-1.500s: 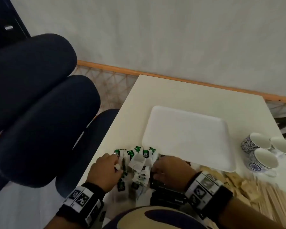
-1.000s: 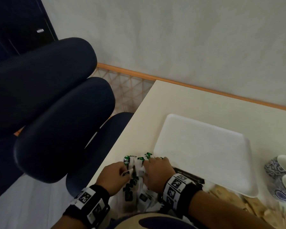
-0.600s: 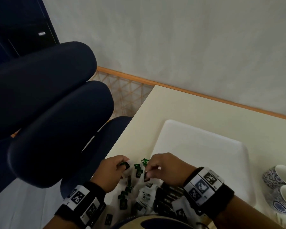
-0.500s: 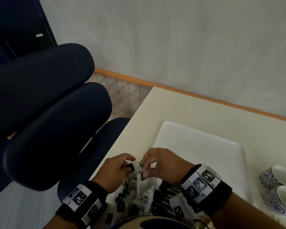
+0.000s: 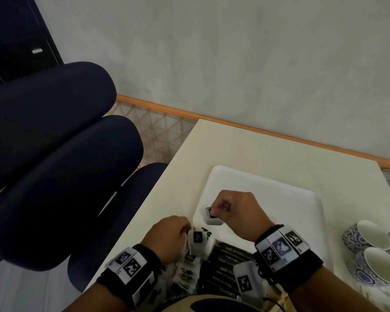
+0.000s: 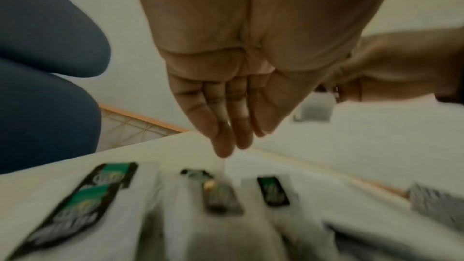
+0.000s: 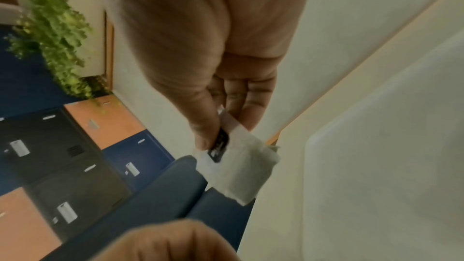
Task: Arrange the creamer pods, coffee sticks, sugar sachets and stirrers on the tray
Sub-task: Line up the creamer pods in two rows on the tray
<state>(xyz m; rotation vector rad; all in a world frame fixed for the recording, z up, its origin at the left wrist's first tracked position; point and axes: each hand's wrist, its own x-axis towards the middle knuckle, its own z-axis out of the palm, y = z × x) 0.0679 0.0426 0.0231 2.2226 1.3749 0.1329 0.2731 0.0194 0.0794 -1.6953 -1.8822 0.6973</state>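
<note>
Head view, lower centre: the right hand pinches a white sachet between thumb and fingers, holding it over the near left corner of the white tray; the tray lies on a cream table and shows bare in its far and right parts. Right wrist view, centre: the thumb presses on the sachet's dark printed label, the other fingers behind it; the sachet hangs below the fingertips, with the tray at the right of the frame. Head view, lower left of centre: the left hand sits over a heap of white sachets with green and black labels, at the near edge of the table; left wrist view, upper centre: its fingers are straight and together, pointing down above the blurred sachets, gripping nothing. Head view, bottom centre: dark coffee sticks lie side by side just right of the heap, near the tray's front edge; right edge: blue-patterned cups stand beside the tray; left half: a dark blue chair.
</note>
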